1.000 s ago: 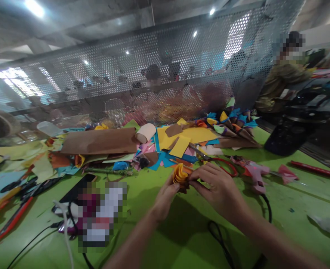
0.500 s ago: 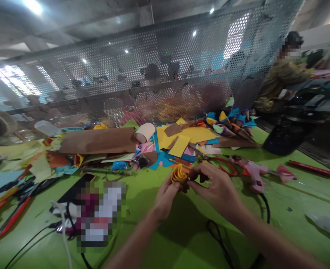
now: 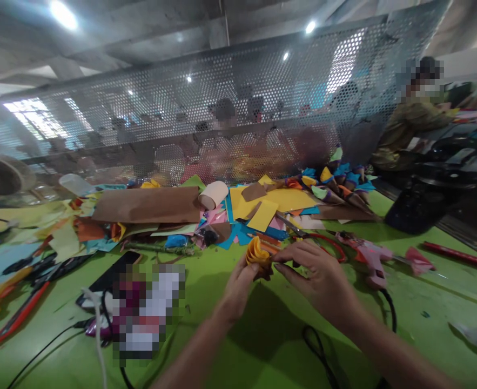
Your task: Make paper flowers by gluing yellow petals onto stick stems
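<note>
My left hand (image 3: 238,283) grips a yellow paper flower (image 3: 258,251) made of curled, layered petals, holding it above the green table (image 3: 270,346). The fingers of my right hand (image 3: 321,275) are pinched together at the flower's right edge; the bit of paper between them is mostly hidden. Just beyond that hand lie scissors with red handles (image 3: 337,246). To its right rests a pink glue gun (image 3: 374,260) with a black cord.
Coloured paper sheets (image 3: 287,197) and a brown paper piece (image 3: 149,204) pile along the back. Small paper cones (image 3: 339,186) lie back right, near a dark bin (image 3: 418,202). Red-handled pliers (image 3: 17,321) and a phone (image 3: 111,275) lie left. A co-worker (image 3: 408,119) sits far right.
The right fingertips have shifted slightly at the flower's edge, and more of its petals show. The whole view has moved a little; the left hand keeps its hold.
</note>
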A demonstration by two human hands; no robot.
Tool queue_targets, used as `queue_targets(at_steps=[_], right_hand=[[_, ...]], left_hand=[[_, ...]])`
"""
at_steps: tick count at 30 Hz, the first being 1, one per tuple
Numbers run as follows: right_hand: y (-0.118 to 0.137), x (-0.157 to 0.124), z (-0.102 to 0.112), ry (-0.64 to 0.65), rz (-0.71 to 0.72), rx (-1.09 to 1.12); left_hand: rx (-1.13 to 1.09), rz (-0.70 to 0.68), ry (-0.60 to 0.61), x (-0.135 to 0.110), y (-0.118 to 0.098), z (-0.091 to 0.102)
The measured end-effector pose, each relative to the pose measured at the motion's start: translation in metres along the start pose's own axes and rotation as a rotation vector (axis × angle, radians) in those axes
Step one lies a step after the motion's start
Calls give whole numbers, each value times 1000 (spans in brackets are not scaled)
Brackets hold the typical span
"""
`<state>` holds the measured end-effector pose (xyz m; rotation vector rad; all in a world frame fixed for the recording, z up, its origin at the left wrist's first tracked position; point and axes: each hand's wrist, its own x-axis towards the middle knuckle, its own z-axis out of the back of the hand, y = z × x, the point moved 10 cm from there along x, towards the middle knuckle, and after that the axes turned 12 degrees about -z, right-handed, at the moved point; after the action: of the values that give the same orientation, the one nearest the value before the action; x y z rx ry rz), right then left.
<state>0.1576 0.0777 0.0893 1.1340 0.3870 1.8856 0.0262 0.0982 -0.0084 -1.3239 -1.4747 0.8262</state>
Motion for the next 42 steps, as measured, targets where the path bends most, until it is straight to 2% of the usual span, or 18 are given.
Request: queue_targets(at_steps=[7,20,26,36,42], right_hand=[[4,-2,-3,12,26,-11],[14,-4,-8,36,107,-57],[12,-5,-12,63,107,-98],[7,-4,0,16,78,-72],[9,-7,-8,53,103,-114]], left_hand=[[-48,-1,1,3,7,2],[-105,18,-45,1,3,2],[-111,1,-29,3,4,2],[-116,13,-71,4,0,5],[-102,-1,-45,4,1,4]])
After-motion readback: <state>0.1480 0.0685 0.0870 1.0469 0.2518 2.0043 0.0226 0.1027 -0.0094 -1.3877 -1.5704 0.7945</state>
